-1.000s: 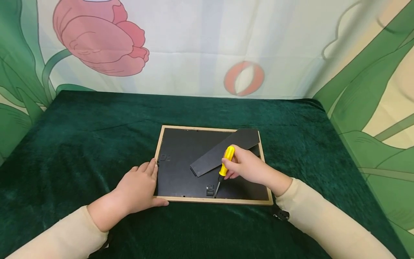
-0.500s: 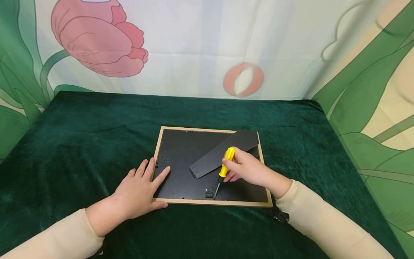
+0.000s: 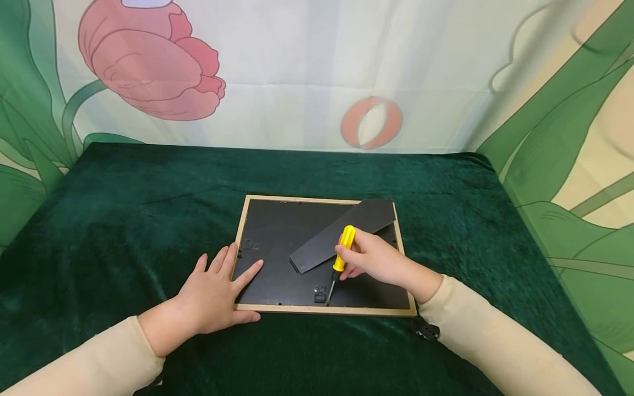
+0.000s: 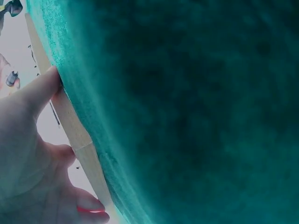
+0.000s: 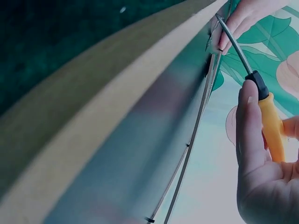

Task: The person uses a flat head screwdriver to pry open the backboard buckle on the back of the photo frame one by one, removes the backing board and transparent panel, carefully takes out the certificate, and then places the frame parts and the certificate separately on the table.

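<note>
A picture frame (image 3: 302, 309) with a light wooden rim lies face down, its black backing board (image 3: 277, 231) upward. My right hand (image 3: 376, 257) grips a screwdriver (image 3: 345, 245) by its yellow handle. The steel shaft slants down, with its tip at the inner edge of the near rim, beside a small hanger (image 3: 320, 294). In the right wrist view the fingers wrap the handle below the black collar. Spread over the near left corner, my left hand (image 3: 205, 300) has its index finger on the backing and its thumb (image 4: 44, 86) along the near rim.
A black easel leg (image 3: 342, 236) lies slanted across the backing, reaching the far right corner. A second hanger (image 3: 251, 243) sits near the left rim. Dark green velvet cloth (image 3: 148, 220) covers the table; a printed curtain (image 3: 287, 71) hangs behind and at both sides.
My left index finger has moved away from the other fingers and inward onto the backing. The screwdriver has shifted slightly left, its tip still at the near rim.
</note>
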Demonstrator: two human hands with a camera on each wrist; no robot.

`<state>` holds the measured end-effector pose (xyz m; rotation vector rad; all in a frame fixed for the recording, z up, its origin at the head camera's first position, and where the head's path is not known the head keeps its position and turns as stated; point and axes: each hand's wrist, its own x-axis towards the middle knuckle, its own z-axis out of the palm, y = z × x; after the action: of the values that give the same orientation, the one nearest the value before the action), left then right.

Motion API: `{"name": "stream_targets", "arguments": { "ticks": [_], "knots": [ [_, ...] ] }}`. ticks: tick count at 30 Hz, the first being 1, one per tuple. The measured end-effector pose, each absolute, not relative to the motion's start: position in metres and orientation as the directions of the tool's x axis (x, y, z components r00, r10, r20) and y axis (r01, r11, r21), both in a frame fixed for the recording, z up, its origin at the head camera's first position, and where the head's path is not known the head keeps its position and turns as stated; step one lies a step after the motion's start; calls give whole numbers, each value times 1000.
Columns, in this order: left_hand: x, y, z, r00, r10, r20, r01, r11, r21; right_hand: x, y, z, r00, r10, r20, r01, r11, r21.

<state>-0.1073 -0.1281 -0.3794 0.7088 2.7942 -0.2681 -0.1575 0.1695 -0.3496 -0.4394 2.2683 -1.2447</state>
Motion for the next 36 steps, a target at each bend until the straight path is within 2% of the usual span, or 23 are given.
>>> {"name": "stream_targets", "arguments": {
  "ticks": [9, 16, 23, 36],
  "knots": [
    [-107, -124, -383, -864, 449, -227, 485, 864, -137, -158, 167, -350, -799, -527, -289, -83, 573, -815],
    [-109, -121, -380, -859, 465, -211, 492, 865, -96, -157, 166, -350, -797, -532, -288, -89, 574, -814],
    [-109, -120, -376, -861, 450, -237, 480, 873, -88, -155, 162, -350, -794, -537, -284, -95, 571, -815],
    [-110, -119, -373, -868, 405, -287, 444, 892, -83, -141, 160, -349, -784, -585, -206, -210, 563, -799]
  ]
}}
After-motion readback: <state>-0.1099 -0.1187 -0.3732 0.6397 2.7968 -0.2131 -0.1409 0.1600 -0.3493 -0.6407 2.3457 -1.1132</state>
